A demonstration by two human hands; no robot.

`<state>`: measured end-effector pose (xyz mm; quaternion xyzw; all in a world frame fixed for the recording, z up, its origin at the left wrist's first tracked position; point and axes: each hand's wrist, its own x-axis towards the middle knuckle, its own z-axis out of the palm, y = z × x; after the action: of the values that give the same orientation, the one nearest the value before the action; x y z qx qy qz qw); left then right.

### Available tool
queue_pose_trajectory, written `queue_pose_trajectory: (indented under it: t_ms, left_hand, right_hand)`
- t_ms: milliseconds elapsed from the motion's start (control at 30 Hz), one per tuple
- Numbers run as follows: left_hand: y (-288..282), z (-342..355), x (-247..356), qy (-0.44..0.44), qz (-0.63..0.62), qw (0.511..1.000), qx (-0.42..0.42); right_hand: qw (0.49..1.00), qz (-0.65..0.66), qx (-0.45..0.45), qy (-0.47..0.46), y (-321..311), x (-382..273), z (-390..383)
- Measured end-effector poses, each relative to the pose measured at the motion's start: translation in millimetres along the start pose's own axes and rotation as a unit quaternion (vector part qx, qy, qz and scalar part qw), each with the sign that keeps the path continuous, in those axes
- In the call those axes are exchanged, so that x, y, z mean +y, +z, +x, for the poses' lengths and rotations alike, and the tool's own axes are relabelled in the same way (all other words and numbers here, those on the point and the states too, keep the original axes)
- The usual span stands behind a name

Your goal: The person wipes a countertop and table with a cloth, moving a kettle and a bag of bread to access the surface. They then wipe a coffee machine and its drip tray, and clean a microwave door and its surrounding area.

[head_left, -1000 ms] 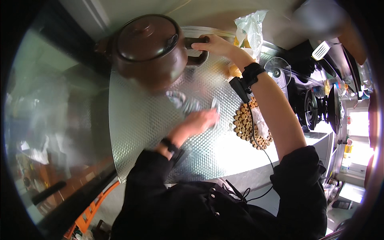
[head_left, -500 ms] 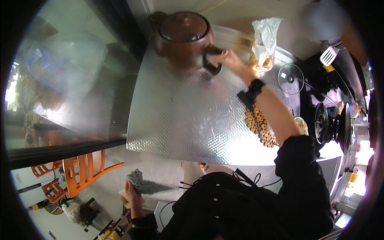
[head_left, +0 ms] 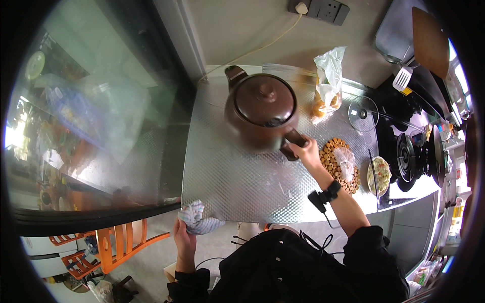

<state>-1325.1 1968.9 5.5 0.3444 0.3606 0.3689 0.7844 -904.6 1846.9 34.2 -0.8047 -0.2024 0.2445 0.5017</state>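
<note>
A brown lidded clay pot [head_left: 265, 103] is on the silvery textured counter, toward the back left, with its round-knobbed lid on. My right hand [head_left: 303, 150] is closed around the dark handle on the pot's near right side. A second handle sticks out at its far left. My left hand [head_left: 184, 233] grips a crumpled striped cloth [head_left: 198, 218] at the counter's near left edge. A round mat of wooden pieces [head_left: 332, 148] lies right of my right hand, with a crumpled clear plastic piece [head_left: 345, 162] on it.
Behind the mat stands a plastic bag of yellowish food [head_left: 326, 103], beside a glass lid [head_left: 363, 114]. A bowl of food [head_left: 379, 177] with chopsticks sits near the stove burner [head_left: 405, 155]. A glass panel [head_left: 101, 116] borders the left. An orange chair [head_left: 121, 240] stands below.
My right hand has brought the pot nearer and to the right across the counter. My left hand has raised the cloth to the counter's near edge. The view has shifted too.
</note>
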Motion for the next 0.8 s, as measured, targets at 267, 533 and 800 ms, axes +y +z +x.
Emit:
queue_pose_trajectory:
  t_ms: [267, 533, 800]
  left_hand:
    - [33, 48, 17, -0.005, -0.003, 0.998, -0.065]
    - [74, 137, 3, 0.110, 0.148, 0.976, -0.114]
    - [102, 217, -75, 0.281, 0.748, 0.530, -0.284]
  right_hand:
    - [0.997, 0.081, 0.003, 0.002, -51, 30, -81]
    - [0.989, 0.068, 0.097, 0.084, -75, 79, -160]
    - [0.982, 0.038, 0.149, 0.111, -95, 119, -193]
